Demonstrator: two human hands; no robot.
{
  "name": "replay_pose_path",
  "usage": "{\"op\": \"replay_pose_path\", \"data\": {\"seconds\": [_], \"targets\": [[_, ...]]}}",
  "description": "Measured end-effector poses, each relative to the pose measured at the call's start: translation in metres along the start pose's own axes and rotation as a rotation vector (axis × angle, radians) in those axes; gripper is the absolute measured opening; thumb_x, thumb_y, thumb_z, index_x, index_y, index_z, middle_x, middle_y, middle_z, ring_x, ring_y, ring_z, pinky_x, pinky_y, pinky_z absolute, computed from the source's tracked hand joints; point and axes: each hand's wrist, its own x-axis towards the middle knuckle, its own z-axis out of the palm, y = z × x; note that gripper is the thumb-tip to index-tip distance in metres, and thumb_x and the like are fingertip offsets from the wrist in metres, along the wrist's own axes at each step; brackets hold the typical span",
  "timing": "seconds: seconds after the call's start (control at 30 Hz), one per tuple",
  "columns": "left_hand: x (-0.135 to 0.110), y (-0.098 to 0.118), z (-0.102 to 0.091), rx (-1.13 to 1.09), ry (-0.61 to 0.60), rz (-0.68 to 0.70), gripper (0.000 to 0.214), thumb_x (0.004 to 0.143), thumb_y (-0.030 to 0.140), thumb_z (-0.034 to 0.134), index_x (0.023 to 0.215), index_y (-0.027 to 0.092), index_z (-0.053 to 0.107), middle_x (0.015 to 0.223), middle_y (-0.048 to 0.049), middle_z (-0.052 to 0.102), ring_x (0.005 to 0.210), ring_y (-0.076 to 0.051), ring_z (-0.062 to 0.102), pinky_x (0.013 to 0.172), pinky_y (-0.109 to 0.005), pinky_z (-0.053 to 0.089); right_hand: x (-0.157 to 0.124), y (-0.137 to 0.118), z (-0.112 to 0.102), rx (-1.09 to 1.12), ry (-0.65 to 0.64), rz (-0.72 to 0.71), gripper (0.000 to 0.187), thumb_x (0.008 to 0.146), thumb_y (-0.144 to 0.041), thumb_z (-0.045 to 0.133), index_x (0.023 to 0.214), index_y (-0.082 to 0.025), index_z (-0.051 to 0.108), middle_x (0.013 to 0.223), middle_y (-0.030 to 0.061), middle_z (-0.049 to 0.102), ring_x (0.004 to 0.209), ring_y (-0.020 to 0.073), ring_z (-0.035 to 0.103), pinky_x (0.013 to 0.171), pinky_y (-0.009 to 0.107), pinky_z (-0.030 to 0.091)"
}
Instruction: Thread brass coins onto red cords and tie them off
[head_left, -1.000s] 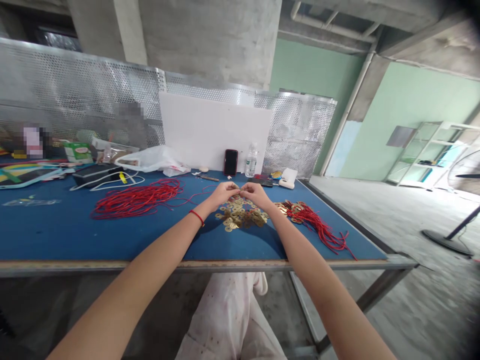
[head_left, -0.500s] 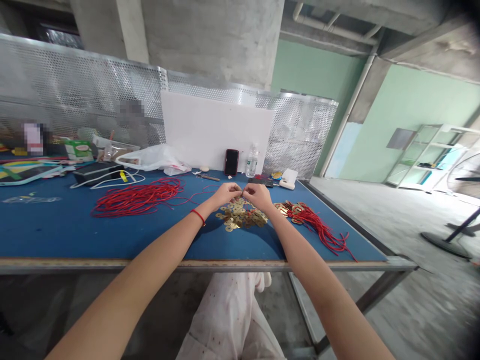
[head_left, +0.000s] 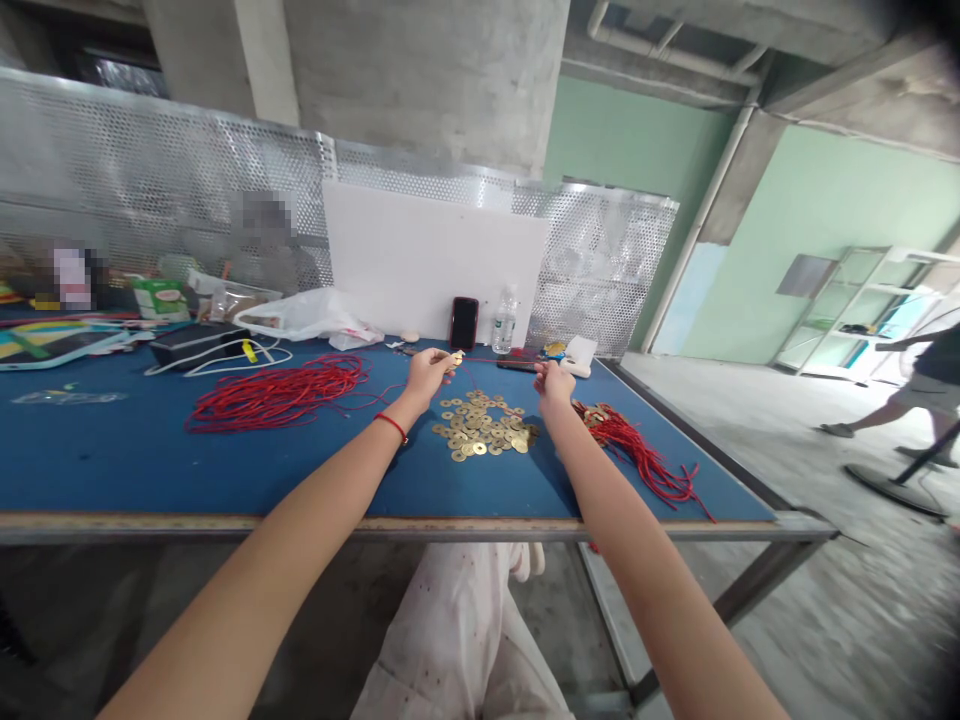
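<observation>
My left hand (head_left: 426, 380) pinches a brass coin (head_left: 457, 360) with a hole in it. From there a thin red cord (head_left: 499, 361) stretches across to my right hand (head_left: 555, 384), whose closed fingers grip it. Below and between both hands lies a loose pile of brass coins (head_left: 480, 432) on the blue tabletop (head_left: 300, 475). Beside my right wrist rests a bunch of coins tied with red cords (head_left: 637, 450), their tails trailing toward the front edge. A heap of red cord (head_left: 277, 393) lies left of my left hand.
Along the back stand a phone (head_left: 463, 322) and a water bottle (head_left: 505, 320) against a white board (head_left: 435, 260). A plastic bag (head_left: 307, 316) and a black box (head_left: 199, 347) with a white cable sit back left. A person (head_left: 934, 370) walks at the far right.
My hands, together above the coins before, have moved apart. The cord is now drawn taut between them, and a coin shows in my left fingers. A person has appeared at the right.
</observation>
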Motion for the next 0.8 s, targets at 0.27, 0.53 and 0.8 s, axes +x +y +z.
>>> {"op": "replay_pose_path", "data": {"seconds": [0.27,0.53,0.8], "targets": [[-0.004,0.001,0.006,0.077,0.032,0.011,0.007,0.072,0.019,0.059,0.075,0.013,0.056,0.072,-0.0049,0.064,0.055,-0.012,0.058,0.047,-0.021,0.043,-0.004,-0.003,-0.001,0.199,0.062,0.174,0.012,0.079,-0.008,0.048,0.074,-0.018,0.044,0.058,-0.0031,0.063,0.046,0.0058,0.056,0.047,0.014,0.047],[-0.008,0.002,0.008,0.192,0.033,0.094,0.006,0.071,0.020,0.058,0.072,0.015,0.055,0.066,-0.0030,0.062,0.056,-0.014,0.060,0.050,-0.023,0.044,-0.035,0.008,0.015,-0.312,-0.618,-0.294,0.019,0.068,-0.023,0.064,0.081,-0.019,0.051,0.086,0.0001,0.065,0.053,0.0081,0.056,0.048,0.020,0.046],[-0.013,0.007,0.009,0.176,-0.041,0.082,0.006,0.069,0.021,0.058,0.071,0.015,0.056,0.064,-0.0034,0.061,0.062,-0.017,0.059,0.050,-0.025,0.044,-0.049,0.013,0.015,-0.600,-1.106,-0.318,0.021,0.070,-0.028,0.061,0.089,-0.018,0.062,0.080,0.0026,0.067,0.059,0.0114,0.053,0.049,0.021,0.042]]}}
